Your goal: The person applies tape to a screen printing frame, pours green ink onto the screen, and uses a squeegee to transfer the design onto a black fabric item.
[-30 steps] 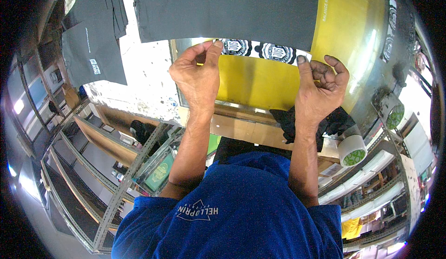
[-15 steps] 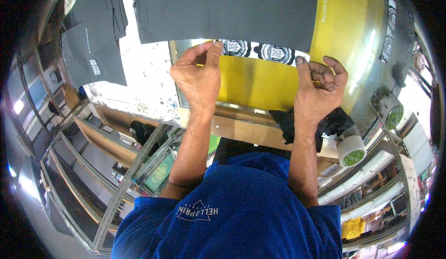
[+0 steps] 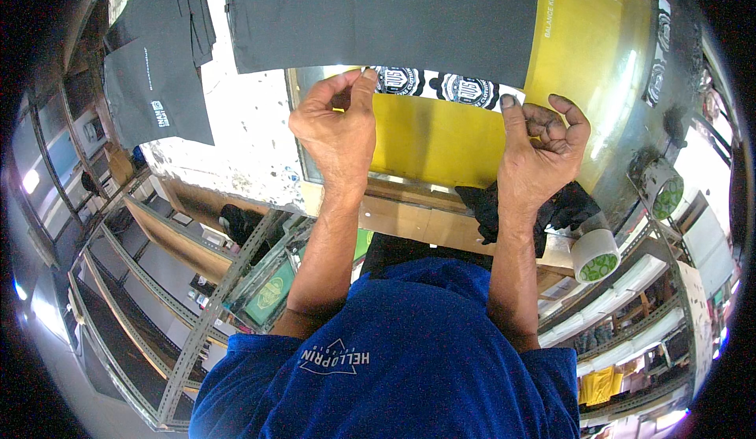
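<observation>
A white strip with round black printed emblems (image 3: 471, 91) runs along the near edge of a dark grey fabric sheet (image 3: 386, 18). My left hand (image 3: 337, 128) is closed in a pinch at the strip's left end, thumb on top. At its right end my right hand (image 3: 539, 146) pinches the corner between thumb and index finger, the other fingers loosely curled and smudged dark. Whether the strip is joined to the sheet or lies beneath it, I cannot tell. Under both spreads a yellow panel (image 3: 441, 144).
More dark printed sheets (image 3: 157, 96) lie on a spotted white surface (image 3: 244, 159) to the left. By my right forearm are a crumpled black cloth (image 3: 480, 207) and a roll of tape (image 3: 596, 255). Metal-framed racks (image 3: 189, 352) stand at lower left.
</observation>
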`<action>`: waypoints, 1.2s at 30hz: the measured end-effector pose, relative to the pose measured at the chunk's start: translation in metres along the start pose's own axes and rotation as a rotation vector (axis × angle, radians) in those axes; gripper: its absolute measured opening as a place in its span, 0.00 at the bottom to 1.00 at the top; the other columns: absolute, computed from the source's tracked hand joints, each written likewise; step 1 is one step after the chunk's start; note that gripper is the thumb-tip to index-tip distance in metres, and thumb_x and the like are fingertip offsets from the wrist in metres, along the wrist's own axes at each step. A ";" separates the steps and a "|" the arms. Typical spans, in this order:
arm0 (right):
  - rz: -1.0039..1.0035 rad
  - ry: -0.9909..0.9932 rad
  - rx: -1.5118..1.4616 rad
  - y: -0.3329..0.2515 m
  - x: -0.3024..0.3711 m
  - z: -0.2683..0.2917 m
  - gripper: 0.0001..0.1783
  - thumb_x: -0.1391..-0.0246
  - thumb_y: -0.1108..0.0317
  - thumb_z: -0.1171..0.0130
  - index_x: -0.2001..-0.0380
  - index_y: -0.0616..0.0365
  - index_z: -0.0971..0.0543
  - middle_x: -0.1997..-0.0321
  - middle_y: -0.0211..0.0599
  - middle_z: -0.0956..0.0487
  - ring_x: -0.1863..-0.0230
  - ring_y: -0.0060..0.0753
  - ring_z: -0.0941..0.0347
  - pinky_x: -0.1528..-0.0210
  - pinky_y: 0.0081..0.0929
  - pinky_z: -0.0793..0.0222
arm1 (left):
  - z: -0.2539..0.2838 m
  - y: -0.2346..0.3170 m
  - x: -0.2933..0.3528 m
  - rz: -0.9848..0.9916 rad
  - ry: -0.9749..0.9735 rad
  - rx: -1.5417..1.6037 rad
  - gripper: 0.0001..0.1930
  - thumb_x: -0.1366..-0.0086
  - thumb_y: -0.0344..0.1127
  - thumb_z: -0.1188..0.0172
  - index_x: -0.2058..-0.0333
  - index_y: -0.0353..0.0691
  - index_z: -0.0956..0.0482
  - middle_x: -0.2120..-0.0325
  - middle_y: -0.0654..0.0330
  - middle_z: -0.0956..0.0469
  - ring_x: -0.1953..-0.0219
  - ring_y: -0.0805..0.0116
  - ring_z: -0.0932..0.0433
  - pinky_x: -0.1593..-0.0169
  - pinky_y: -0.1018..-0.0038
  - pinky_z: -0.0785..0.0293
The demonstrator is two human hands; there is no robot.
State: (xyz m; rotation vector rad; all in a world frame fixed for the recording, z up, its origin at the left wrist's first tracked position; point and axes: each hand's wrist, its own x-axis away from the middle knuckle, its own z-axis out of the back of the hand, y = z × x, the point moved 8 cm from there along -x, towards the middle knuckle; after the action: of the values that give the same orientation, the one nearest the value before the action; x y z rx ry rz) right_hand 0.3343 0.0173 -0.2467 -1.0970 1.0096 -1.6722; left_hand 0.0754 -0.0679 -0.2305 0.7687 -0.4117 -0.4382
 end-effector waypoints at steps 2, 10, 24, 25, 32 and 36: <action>-0.004 0.001 0.008 0.000 0.000 0.000 0.28 0.52 0.77 0.26 0.52 0.60 0.30 0.71 0.36 0.17 0.76 0.17 0.27 0.75 0.15 0.40 | 0.000 0.000 0.000 0.001 0.002 0.002 0.08 0.42 0.29 0.28 0.67 0.31 0.13 0.79 0.58 0.17 0.77 0.76 0.23 0.71 0.77 0.27; -0.006 0.003 0.025 0.001 0.000 0.001 0.28 0.53 0.76 0.25 0.52 0.59 0.31 0.71 0.35 0.17 0.76 0.17 0.27 0.75 0.15 0.41 | 0.000 0.001 0.001 0.007 0.010 -0.015 0.08 0.42 0.29 0.28 0.67 0.30 0.13 0.78 0.58 0.17 0.77 0.76 0.23 0.71 0.77 0.27; 0.000 0.004 0.021 0.003 0.000 0.000 0.27 0.52 0.77 0.26 0.52 0.60 0.31 0.72 0.35 0.18 0.75 0.18 0.26 0.75 0.15 0.40 | 0.001 0.005 0.003 -0.014 0.017 -0.033 0.07 0.42 0.29 0.29 0.67 0.30 0.13 0.78 0.57 0.16 0.76 0.76 0.22 0.70 0.76 0.26; -0.006 -0.001 0.022 0.003 0.000 0.000 0.27 0.52 0.77 0.26 0.53 0.60 0.31 0.72 0.35 0.18 0.75 0.18 0.25 0.75 0.15 0.39 | 0.001 0.006 0.003 -0.017 0.019 -0.032 0.07 0.42 0.29 0.29 0.67 0.30 0.13 0.78 0.57 0.16 0.76 0.76 0.22 0.70 0.77 0.26; 0.027 0.001 0.098 -0.002 0.000 -0.002 0.27 0.52 0.78 0.26 0.53 0.61 0.31 0.72 0.37 0.19 0.74 0.20 0.25 0.73 0.17 0.33 | -0.001 0.005 0.003 -0.035 0.023 -0.011 0.07 0.42 0.28 0.29 0.67 0.30 0.13 0.78 0.57 0.16 0.76 0.76 0.21 0.70 0.77 0.26; 0.034 0.021 0.177 -0.007 -0.001 -0.001 0.28 0.54 0.79 0.26 0.53 0.62 0.31 0.73 0.35 0.21 0.75 0.21 0.26 0.73 0.18 0.33 | -0.003 0.001 0.002 -0.068 0.034 -0.007 0.06 0.42 0.27 0.28 0.69 0.30 0.15 0.78 0.58 0.17 0.77 0.76 0.22 0.71 0.77 0.26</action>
State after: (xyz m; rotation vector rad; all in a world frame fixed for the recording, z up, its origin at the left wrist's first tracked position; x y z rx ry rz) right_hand 0.3318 0.0203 -0.2404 -0.9430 0.8701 -1.7136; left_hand 0.0790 -0.0670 -0.2312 0.7837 -0.3530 -0.4895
